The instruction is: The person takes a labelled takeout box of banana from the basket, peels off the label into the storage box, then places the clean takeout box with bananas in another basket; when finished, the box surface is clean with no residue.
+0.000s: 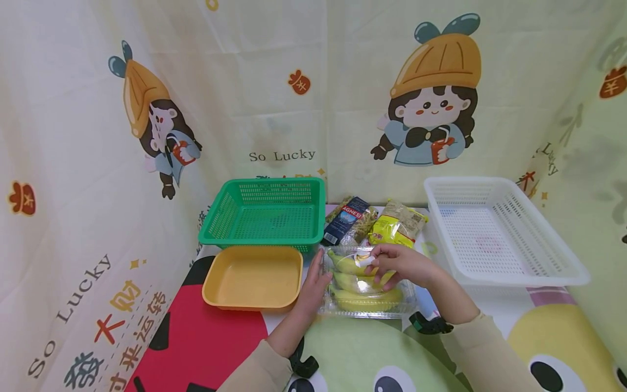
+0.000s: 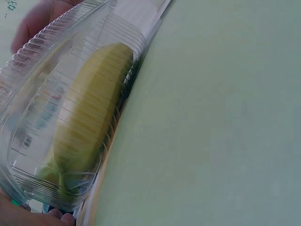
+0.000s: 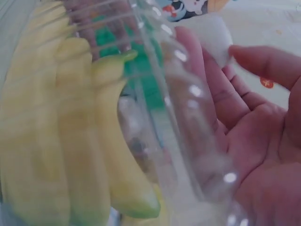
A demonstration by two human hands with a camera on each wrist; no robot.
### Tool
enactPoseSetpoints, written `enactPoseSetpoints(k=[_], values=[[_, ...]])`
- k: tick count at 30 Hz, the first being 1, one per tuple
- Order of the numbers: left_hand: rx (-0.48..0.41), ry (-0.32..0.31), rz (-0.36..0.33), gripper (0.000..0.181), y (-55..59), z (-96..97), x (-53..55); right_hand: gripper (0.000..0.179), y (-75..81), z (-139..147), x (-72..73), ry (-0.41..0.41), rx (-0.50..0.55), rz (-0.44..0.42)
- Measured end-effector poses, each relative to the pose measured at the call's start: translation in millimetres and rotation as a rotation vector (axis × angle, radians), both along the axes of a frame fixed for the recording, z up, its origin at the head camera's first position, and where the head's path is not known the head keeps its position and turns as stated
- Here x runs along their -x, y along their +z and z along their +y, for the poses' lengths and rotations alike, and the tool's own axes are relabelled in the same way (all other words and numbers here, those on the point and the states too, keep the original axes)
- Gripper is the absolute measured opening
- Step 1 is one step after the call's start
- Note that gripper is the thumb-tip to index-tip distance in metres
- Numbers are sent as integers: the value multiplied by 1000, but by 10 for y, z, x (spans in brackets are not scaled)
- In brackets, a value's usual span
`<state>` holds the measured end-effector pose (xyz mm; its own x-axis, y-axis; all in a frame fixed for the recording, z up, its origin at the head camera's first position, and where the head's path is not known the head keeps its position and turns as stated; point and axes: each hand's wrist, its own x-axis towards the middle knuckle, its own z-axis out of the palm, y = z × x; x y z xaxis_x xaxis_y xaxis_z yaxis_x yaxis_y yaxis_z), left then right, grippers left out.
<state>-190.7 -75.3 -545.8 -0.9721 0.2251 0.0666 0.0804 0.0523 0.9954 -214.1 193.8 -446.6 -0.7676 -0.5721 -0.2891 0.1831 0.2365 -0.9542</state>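
A clear plastic box [image 1: 409, 299] with several bananas [image 1: 369, 301] inside lies in front of the person. In the head view the left hand [image 1: 312, 288] steadies its left side, fingers extended along the wall. The left wrist view has part of that left hand [image 2: 23, 214] by the box's lower corner. Over the lid is the right hand [image 1: 399, 264], pinching a white sticker [image 1: 363, 260] with a yellow print. Thumb and forefinger hold the sticker's pale back [image 3: 214, 40] in the right wrist view; whether it touches the lid there, I cannot tell.
Behind the box lie a dark AGNESI pasta bag [image 1: 350, 218] and a yellow bag [image 1: 394, 226]. A green basket [image 1: 264, 239] and an orange tray [image 1: 252, 305] stand left. To the right is a white basket [image 1: 519, 277]. Patterned curtains [image 1: 274, 120] surround the table.
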Motion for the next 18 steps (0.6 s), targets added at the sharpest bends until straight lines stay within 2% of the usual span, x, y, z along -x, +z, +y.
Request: enactPoseSetpoints(k=[5, 9, 12, 16, 18], values=[[3, 1, 5, 68, -14, -4, 0, 38, -13, -15, 15, -39, 9, 17], [-11, -6, -2, 68, 6, -4, -8, 32, -6, -34, 7, -93, -36, 107], [-22, -22, -24, 67, 126, -13, -49, 23, 3, -44, -2, -102, -71, 166], [-7, -38, -34, 67, 292, -35, -109, 20, 23, -56, -11, -90, -96, 212], [8, -32, -31, 67, 269, -35, -95, 21, 37, -59, -18, -94, -106, 220]])
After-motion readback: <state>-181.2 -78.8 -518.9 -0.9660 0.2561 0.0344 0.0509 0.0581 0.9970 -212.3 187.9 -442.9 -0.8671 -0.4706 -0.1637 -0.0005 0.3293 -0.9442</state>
